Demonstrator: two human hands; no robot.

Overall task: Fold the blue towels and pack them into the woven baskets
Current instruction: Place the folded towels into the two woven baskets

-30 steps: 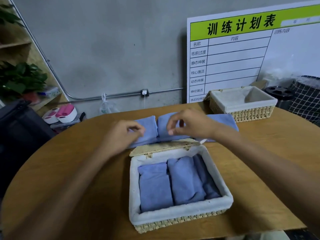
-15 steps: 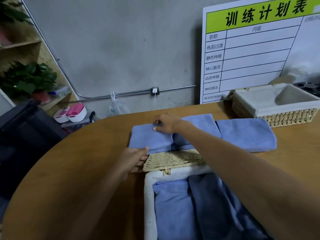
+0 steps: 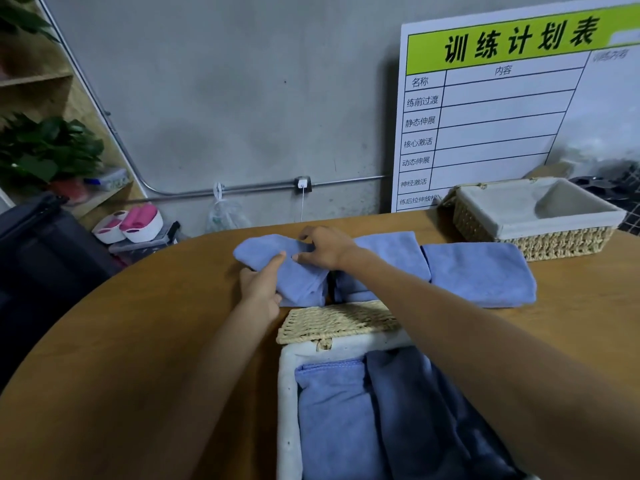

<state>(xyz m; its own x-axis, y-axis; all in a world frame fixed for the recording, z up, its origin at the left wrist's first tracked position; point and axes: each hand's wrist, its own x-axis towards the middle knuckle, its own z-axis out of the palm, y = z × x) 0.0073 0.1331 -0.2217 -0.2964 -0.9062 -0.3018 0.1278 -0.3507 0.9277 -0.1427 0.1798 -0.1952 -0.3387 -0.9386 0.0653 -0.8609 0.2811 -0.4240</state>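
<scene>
1. At the far left of the frame, a leafy potted plant (image 3: 48,150) stood on a wooden shelf, with a pink and white container (image 3: 133,223) lower down beside it.
2. Left of centre, the left hand (image 3: 261,284) gripped the near edge of a folded blue towel (image 3: 273,258), thumb on top and fingers curled beneath the cloth.
3. At centre, the right hand (image 3: 323,249) pinched the same towel's top fold, fingers bent round the fabric, so the towel was lifted slightly off the round wooden table (image 3: 138,341).
4. Just right of the hands, a second folded towel (image 3: 394,252) lay flat on the table, partly under the right forearm.
5. Touching its right side lay a third folded towel (image 3: 478,271).
6. At lower centre, the near woven basket (image 3: 287,410), white-lined with its lid (image 3: 339,320) folded back, held folded blue towels side by side.
7. In the upper right, a second white-lined woven basket (image 3: 533,233) sat before a printed schedule board (image 3: 502,109) leaning on the grey wall.
</scene>
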